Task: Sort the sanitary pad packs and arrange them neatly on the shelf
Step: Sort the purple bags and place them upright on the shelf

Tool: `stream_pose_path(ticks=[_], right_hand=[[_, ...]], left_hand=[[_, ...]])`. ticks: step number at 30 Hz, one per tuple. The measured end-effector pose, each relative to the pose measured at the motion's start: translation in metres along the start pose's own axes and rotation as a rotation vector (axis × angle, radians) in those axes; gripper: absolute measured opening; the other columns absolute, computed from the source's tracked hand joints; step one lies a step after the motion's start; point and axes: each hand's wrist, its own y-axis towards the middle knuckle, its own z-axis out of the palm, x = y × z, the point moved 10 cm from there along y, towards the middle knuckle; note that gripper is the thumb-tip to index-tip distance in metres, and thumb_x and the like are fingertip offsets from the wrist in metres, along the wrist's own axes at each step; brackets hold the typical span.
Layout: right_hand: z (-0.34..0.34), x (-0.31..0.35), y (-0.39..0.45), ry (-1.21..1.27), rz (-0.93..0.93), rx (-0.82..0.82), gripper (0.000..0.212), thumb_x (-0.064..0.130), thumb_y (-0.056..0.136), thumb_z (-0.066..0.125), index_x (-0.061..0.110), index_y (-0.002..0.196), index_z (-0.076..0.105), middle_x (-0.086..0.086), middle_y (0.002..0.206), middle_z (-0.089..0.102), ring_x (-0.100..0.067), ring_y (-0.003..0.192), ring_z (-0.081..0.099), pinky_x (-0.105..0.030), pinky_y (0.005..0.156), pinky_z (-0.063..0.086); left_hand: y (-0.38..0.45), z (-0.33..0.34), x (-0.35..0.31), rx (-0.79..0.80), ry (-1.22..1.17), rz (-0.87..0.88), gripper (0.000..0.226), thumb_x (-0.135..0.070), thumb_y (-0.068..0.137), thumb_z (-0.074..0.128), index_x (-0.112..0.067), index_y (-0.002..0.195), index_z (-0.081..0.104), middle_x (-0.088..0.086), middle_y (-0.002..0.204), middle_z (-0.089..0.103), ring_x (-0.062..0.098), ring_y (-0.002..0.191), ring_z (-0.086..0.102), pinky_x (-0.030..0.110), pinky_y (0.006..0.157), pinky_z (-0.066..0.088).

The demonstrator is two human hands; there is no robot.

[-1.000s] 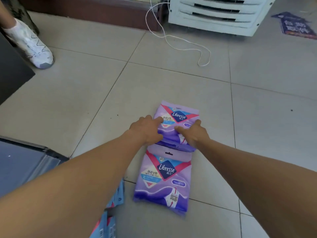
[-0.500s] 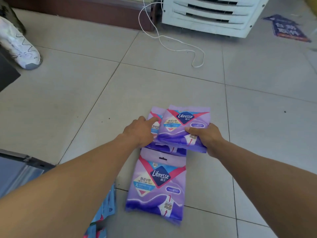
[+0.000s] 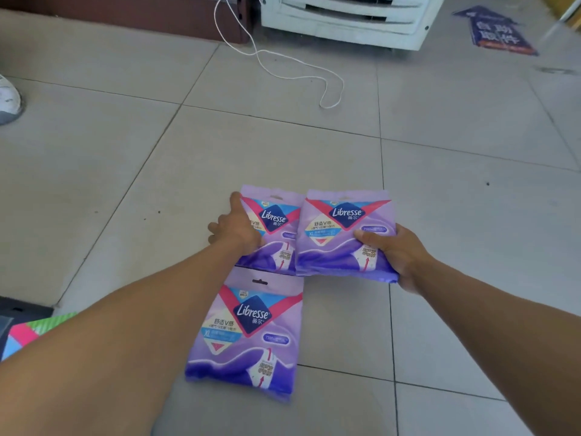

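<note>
Head view looks down on a tiled floor where three purple Libresse packs are close together. The right hand grips the right pack at its lower right corner, the thumb on the printed front and the other fingers hidden under it; this pack is tilted up a little, and its left edge lies over the neighbour. The left hand is on the left pack, at its left side, with fingers bent at the edge (whether they go under the pack or only press on it, I cannot tell). The near pack lies flat on the floor just below the left pack, its top edge with the hanging hole touching or slightly under that pack, and no hand is on it. A white cord makes a loop on the tiles further away, in front of a white slatted appliance. A blue floor sticker is at the far right, a white shoe at the left edge, and a colourful package shows partly behind the left forearm.
</note>
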Motion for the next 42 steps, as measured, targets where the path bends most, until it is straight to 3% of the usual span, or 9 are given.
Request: stream_pose_path(ticks=[2, 6, 11, 18, 27, 31, 36, 40, 42], right_hand=[[-0.003, 0.001, 0.0, 0.001, -0.002, 0.004, 0.043, 0.018, 0.073, 0.084, 0.013, 0.111, 0.064, -0.01, 0.098, 0.076, -0.027, 0.082, 0.075, -0.034, 0.059, 0.059], [-0.003, 0.006, -0.002, -0.044, 0.0, 0.022, 0.045, 0.021, 0.073, 0.085, 0.015, 0.111, 0.063, -0.007, 0.096, 0.076, -0.025, 0.08, 0.075, -0.034, 0.06, 0.059], [0.004, 0.027, -0.01, -0.079, -0.015, 0.021, 0.05, 0.023, 0.071, 0.086, 0.015, 0.114, 0.063, -0.006, 0.095, 0.076, -0.025, 0.08, 0.075, -0.037, 0.065, 0.06], [0.035, 0.088, -0.045, -0.154, -0.087, 0.059, 0.05, 0.025, 0.072, 0.085, 0.017, 0.114, 0.06, -0.004, 0.096, 0.075, -0.021, 0.076, 0.075, -0.031, 0.055, 0.058], [0.069, 0.128, -0.148, -0.061, -0.177, 0.149, 0.051, 0.023, 0.073, 0.084, 0.016, 0.117, 0.059, -0.005, 0.097, 0.076, -0.024, 0.082, 0.075, -0.034, 0.061, 0.059], [0.09, 0.161, -0.208, -0.003, -0.241, 0.214, 0.048, 0.022, 0.074, 0.082, 0.017, 0.116, 0.059, -0.004, 0.096, 0.076, -0.023, 0.08, 0.075, -0.033, 0.058, 0.059], [0.129, 0.202, -0.304, 0.013, -0.33, 0.314, 0.052, 0.022, 0.073, 0.083, 0.018, 0.117, 0.057, -0.004, 0.098, 0.076, -0.025, 0.085, 0.075, -0.04, 0.069, 0.061], [0.177, 0.225, -0.388, 0.075, -0.406, 0.431, 0.046, 0.02, 0.074, 0.081, 0.019, 0.114, 0.057, -0.004, 0.095, 0.076, -0.023, 0.083, 0.075, -0.037, 0.062, 0.061], [0.205, 0.236, -0.425, 0.09, -0.436, 0.498, 0.044, 0.02, 0.075, 0.081, 0.019, 0.113, 0.058, -0.004, 0.094, 0.076, -0.024, 0.083, 0.075, -0.036, 0.061, 0.06]], left_hand=[[-0.003, -0.003, -0.002, -0.009, -0.122, -0.034, 0.106, -0.017, 0.073, 0.083, -0.025, 0.147, 0.008, 0.014, 0.121, 0.056, 0.035, 0.116, 0.052, 0.04, 0.089, 0.044], [-0.013, -0.007, -0.002, 0.064, -0.245, 0.02, 0.075, -0.009, 0.071, 0.084, -0.012, 0.128, 0.035, 0.011, 0.114, 0.06, 0.029, 0.104, 0.059, 0.039, 0.086, 0.05], [-0.037, -0.004, 0.021, 0.164, -0.215, 0.033, 0.071, -0.004, 0.071, 0.083, -0.008, 0.123, 0.035, 0.013, 0.11, 0.06, 0.03, 0.102, 0.06, 0.041, 0.088, 0.051], [-0.077, -0.032, 0.004, 0.254, -0.276, 0.084, 0.076, 0.003, 0.069, 0.083, -0.011, 0.127, 0.036, 0.012, 0.116, 0.059, 0.03, 0.108, 0.059, 0.045, 0.093, 0.052], [-0.155, -0.167, 0.002, 0.1, -0.498, 0.152, 0.073, 0.005, 0.07, 0.081, -0.02, 0.123, 0.036, 0.007, 0.11, 0.063, 0.028, 0.102, 0.063, 0.051, 0.087, 0.056], [-0.208, -0.222, 0.015, 0.054, -0.616, 0.18, 0.068, 0.007, 0.075, 0.077, -0.022, 0.121, 0.036, 0.003, 0.107, 0.062, 0.024, 0.099, 0.063, 0.045, 0.081, 0.058], [-0.291, -0.301, 0.048, -0.054, -0.731, 0.201, 0.068, 0.002, 0.076, 0.078, -0.023, 0.125, 0.038, 0.0, 0.108, 0.063, 0.018, 0.094, 0.065, 0.034, 0.066, 0.058], [-0.368, -0.376, 0.075, -0.188, -0.674, 0.268, 0.072, -0.006, 0.073, 0.083, -0.029, 0.125, 0.038, -0.005, 0.112, 0.063, 0.018, 0.102, 0.064, 0.041, 0.084, 0.058], [-0.405, -0.411, 0.092, -0.254, -0.693, 0.3, 0.072, -0.006, 0.074, 0.082, -0.029, 0.126, 0.037, -0.005, 0.113, 0.063, 0.017, 0.103, 0.064, 0.039, 0.084, 0.058]])
